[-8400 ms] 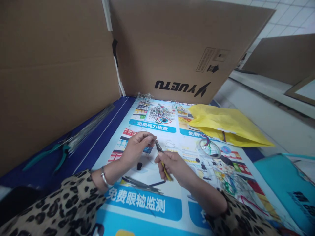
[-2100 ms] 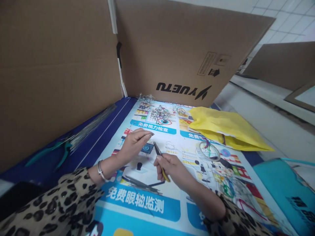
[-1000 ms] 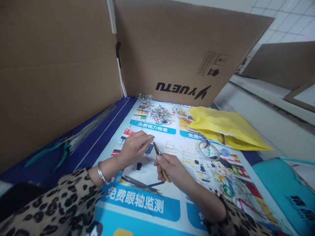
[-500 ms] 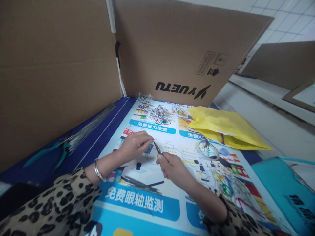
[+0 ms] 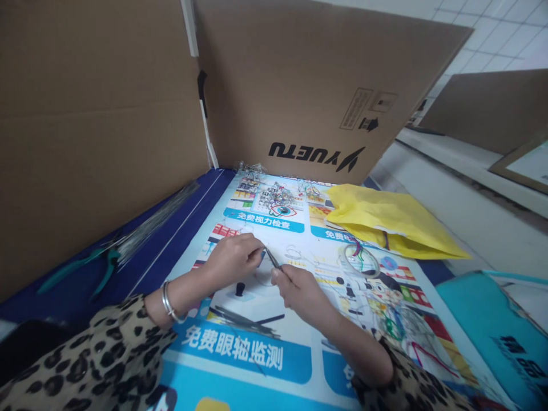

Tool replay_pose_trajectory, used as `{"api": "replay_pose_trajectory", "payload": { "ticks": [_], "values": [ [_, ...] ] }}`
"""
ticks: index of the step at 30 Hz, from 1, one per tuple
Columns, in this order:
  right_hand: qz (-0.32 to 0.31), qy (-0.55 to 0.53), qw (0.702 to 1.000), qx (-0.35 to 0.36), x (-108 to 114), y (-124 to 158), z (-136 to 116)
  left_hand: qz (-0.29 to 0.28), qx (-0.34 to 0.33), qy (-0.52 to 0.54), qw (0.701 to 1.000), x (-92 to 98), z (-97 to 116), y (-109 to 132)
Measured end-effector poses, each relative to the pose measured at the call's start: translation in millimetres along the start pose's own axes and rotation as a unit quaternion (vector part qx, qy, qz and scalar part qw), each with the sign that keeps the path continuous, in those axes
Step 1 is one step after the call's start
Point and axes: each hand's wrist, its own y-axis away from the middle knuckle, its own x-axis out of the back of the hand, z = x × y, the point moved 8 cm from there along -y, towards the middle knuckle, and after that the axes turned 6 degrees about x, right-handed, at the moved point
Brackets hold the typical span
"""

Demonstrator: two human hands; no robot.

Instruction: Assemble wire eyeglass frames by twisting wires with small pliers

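My left hand is closed, thumb and forefinger pinched at the middle of the printed sheet. A thin wire curves below its fingertips and seems to be held in them, though the grip itself is too small to see. My right hand is closed around a slim, pointed dark metal tool with narrow jaws. Its handle end is hidden in the palm. The tool's tip points up and left and meets the left fingertips. Several dark thin rods lie on the sheet below my hands.
Green-handled pliers and a bundle of straight wires lie at left. Tangled wire pieces sit at the back. A wire coil, yellow bag and teal pouch are at right. Cardboard walls stand behind.
The left fingers have turned inward and down, and the tool's tip now sits right against them. The right hand has barely moved; the view has shifted slightly.
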Motion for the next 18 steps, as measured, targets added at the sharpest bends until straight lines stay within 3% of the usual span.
{"api": "replay_pose_trajectory", "payload": {
  "ticks": [8, 18],
  "values": [
    [-0.004, -0.070, 0.998, 0.005, -7.3, -1.1, 10.4, 0.033, -0.004, 0.011, 0.999, -4.0, -2.6, 3.4],
    [-0.022, -0.046, 0.999, -0.003, -6.0, -0.8, 4.5, 0.048, -0.016, -0.027, 0.998, -3.4, 1.1, 5.5]
  ]
}}
